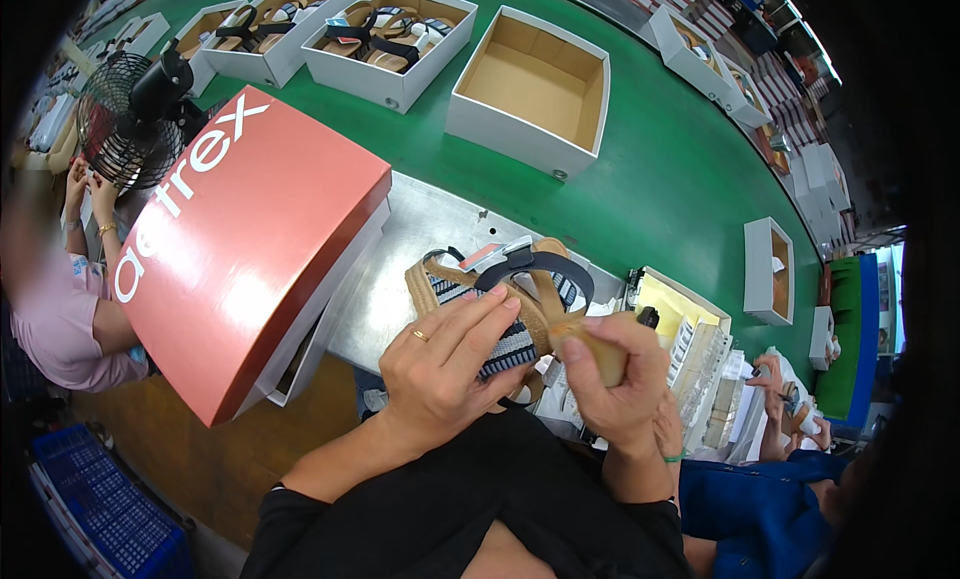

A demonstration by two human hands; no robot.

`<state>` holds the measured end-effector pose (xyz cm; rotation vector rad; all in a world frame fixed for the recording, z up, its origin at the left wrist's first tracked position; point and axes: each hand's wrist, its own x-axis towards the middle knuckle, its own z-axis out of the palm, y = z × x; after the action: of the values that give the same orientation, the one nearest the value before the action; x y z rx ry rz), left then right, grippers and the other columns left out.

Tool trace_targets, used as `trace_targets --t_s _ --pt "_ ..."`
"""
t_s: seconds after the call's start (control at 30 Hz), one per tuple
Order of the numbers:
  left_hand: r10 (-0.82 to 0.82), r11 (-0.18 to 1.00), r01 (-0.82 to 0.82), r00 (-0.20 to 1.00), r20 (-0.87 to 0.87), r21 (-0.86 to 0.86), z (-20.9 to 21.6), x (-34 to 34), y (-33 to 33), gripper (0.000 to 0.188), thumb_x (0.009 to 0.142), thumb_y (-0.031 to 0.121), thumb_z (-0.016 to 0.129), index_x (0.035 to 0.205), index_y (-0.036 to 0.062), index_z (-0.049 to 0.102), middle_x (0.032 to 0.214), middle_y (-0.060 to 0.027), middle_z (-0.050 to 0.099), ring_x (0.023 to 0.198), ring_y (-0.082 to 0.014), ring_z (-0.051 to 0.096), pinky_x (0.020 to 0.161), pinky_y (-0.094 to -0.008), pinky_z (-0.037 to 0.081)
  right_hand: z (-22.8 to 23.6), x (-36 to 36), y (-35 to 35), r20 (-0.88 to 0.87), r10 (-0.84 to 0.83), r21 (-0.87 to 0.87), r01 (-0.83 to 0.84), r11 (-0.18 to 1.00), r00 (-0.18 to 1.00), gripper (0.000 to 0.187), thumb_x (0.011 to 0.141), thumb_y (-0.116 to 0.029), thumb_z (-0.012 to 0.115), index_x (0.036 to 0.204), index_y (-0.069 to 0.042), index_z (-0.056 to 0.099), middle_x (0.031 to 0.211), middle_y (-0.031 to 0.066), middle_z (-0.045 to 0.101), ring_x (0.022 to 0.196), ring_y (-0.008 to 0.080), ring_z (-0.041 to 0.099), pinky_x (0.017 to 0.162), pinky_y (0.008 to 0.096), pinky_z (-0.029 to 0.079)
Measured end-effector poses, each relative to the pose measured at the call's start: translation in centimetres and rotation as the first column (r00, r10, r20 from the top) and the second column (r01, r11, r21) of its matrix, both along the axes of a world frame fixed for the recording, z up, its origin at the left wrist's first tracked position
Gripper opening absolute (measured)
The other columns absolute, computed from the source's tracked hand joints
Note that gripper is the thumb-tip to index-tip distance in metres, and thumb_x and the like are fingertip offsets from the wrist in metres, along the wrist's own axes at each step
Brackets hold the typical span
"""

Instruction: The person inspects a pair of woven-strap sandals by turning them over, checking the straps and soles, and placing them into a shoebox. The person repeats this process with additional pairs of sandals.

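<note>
A sandal (508, 350) with a patterned woven strap, tan trim and dark straps is held over the metal worktop in front of me. My left hand (440, 367) grips it, fingers laid across the woven strap and the thumb out of sight. In my right hand (622, 391) is a yellowish-tan block (603, 355), pinched between thumb and bent fingers. The block presses against or lies close to the sandal's tan edge; exact contact is hard to tell. A dark strap (560, 269) loops above the sandal, with a small white and pink tag (492, 258) beside it.
A large red-lidded shoebox (255, 249) stands at left, near a black fan (135, 119). Beyond, an open box (530, 149) and sandal-filled boxes (390, 89) line the green belt (660, 169). Rightward lies a tray of papers (690, 324). Co-workers sit on both sides.
</note>
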<state>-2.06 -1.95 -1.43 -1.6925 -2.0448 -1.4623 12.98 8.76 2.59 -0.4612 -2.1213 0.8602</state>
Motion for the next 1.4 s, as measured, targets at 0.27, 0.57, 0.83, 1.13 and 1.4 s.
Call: trace_targets --t_s 0.27,0.57,0.83,1.13,1.4 --pt "-0.040 0.999 0.040 0.999 -0.013 -0.019 0.1 0.5 -0.2 0.062 0.056 0.017 0.090 0.113 0.0064 0.069 0.114 -0.0088 0.072 0.097 -0.0271 0.071 0.078 -0.0344 0.057 -0.3 -3.1 1.1 0.030 -0.047 0.239 0.038 0.970 0.998 0.026 0.079 0.001 0.075 0.103 -0.002 0.065 0.081 0.0120 0.068 0.063 0.0222 0.067 0.054 0.0285 0.052" --pt "-0.002 0.999 0.002 1.000 0.006 -0.038 0.1 0.6 -0.6 0.063 0.055 0.019 0.091 0.114 0.0083 0.069 0.115 -0.0086 0.070 0.097 -0.0265 0.069 0.078 -0.0342 0.057 -1.0 -0.3 -0.2 -0.017 -0.054 0.033 0.055 0.998 0.998 0.024 0.084 0.000 0.074 0.105 -0.001 0.061 0.084 0.0107 0.067 0.067 0.0160 0.064 0.059 0.0269 0.050" --pt "-0.020 0.997 0.019 1.000 -0.014 -0.069 -0.1 1.4 -1.0 0.067 0.055 0.018 0.086 0.120 0.0159 0.069 0.118 -0.0039 0.068 0.096 -0.0250 0.069 0.074 -0.0328 0.056 -0.8 -1.0 0.8 0.043 -0.013 0.221 0.003 0.975 0.999 0.028 0.080 0.001 0.076 0.105 -0.002 0.064 0.076 0.0110 0.069 0.062 0.0198 0.067 0.054 0.0296 0.051" --pt "0.002 0.997 -0.004 1.000 -0.024 -0.080 -0.2 1.3 -0.5 0.067 0.057 0.021 0.085 0.122 0.0169 0.068 0.118 -0.0036 0.068 0.096 -0.0250 0.069 0.075 -0.0331 0.055 -1.2 0.6 0.7 0.001 0.034 0.206 -0.033 0.978 0.999 0.031 0.075 0.003 0.078 0.102 -0.005 0.064 0.074 0.0080 0.068 0.056 0.0195 0.064 0.050 0.0296 0.050" --pt "-0.071 0.990 0.069 0.997 -0.014 -0.123 -0.1 2.0 -0.7 0.067 0.057 0.022 0.085 0.121 0.0171 0.068 0.118 -0.0036 0.068 0.096 -0.0254 0.069 0.076 -0.0341 0.055 -0.3 0.7 1.2 0.178 -0.026 0.330 -0.034 0.943 0.984 0.021 0.074 -0.002 0.078 0.092 -0.006 0.068 0.074 0.0080 0.069 0.055 0.0191 0.064 0.048 0.0284 0.050"
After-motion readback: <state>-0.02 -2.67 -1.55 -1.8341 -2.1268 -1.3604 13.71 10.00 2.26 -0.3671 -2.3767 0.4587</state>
